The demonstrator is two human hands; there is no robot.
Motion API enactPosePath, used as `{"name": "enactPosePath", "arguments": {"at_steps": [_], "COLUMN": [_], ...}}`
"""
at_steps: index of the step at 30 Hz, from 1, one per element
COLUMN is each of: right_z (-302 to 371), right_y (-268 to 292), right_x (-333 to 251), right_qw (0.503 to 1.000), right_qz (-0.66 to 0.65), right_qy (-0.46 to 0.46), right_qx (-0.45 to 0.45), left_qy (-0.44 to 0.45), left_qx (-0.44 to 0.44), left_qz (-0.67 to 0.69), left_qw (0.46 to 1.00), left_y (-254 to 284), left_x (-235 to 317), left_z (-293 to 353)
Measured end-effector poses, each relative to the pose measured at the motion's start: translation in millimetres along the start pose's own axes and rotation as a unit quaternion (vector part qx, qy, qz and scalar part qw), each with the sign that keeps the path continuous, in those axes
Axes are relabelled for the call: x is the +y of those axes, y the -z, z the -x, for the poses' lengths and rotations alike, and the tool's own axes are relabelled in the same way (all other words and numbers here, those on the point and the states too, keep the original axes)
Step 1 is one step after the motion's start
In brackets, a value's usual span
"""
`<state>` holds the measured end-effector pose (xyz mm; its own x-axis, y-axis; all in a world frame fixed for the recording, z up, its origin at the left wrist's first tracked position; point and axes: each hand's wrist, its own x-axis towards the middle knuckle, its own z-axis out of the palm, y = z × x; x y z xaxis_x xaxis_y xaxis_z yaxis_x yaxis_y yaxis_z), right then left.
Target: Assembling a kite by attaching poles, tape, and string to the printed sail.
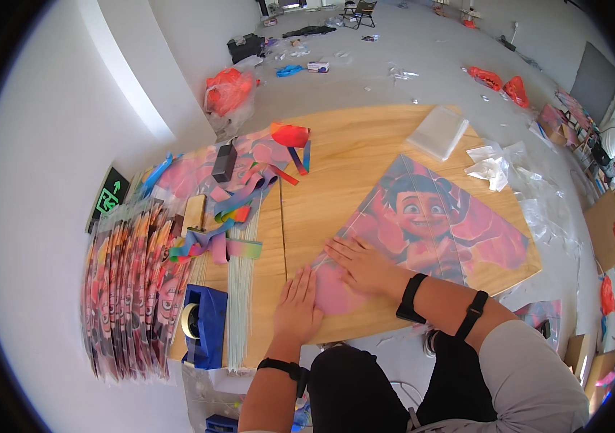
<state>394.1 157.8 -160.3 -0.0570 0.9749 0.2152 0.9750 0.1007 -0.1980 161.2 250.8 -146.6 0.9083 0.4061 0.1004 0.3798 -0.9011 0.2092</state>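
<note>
A pink and purple kite [482, 234] printed with a cartoon character lies on the wooden table [354, 144], with thin rods running along its edge and middle. My right hand [365, 267] rests flat on the kite near its left corner, fingers stretched to the left and up. Close beside it, my left hand [298, 309] lies with straight fingers at that corner, partly over the kite's edge. Neither hand holds anything that I can see. Both wrists wear black bands.
To the left stand a blue tape dispenser [208, 328], a bundle of thin white rods [241, 303], rainbow ribbons [239, 195], a black box [224, 163] and a stack of packed kites [123, 296]. A stack of clear plastic sleeves [437, 133] lies at the far right. Plastic bags litter the floor.
</note>
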Motion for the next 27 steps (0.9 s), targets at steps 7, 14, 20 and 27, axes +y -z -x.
{"name": "enactPosePath", "arguments": {"at_steps": [7, 14, 20, 27], "right_z": [-0.2, -2.3, -0.6, 3.4], "right_y": [7.8, 13.0, 19.8, 19.8], "right_x": [50.1, 60.4, 75.4, 100.8], "right_qw": [0.998, 0.995, 0.994, 0.995], "right_qz": [0.036, 0.058, -0.03, 0.007], "right_qy": [-0.035, -0.076, -0.098, -0.097], "right_qx": [0.03, 0.007, 0.047, -0.012], "left_qy": [-0.001, -0.004, -0.007, -0.01], "left_qx": [-0.001, -0.004, 0.005, 0.009], "left_qz": [0.009, -0.012, 0.011, 0.018], "left_qw": [1.0, 1.0, 1.0, 1.0], "left_y": [2.6, 3.1, 4.5, 5.0], "left_x": [0.0, 0.2, 2.3, 0.5], "left_z": [1.2, 0.1, -0.5, -0.5]}}
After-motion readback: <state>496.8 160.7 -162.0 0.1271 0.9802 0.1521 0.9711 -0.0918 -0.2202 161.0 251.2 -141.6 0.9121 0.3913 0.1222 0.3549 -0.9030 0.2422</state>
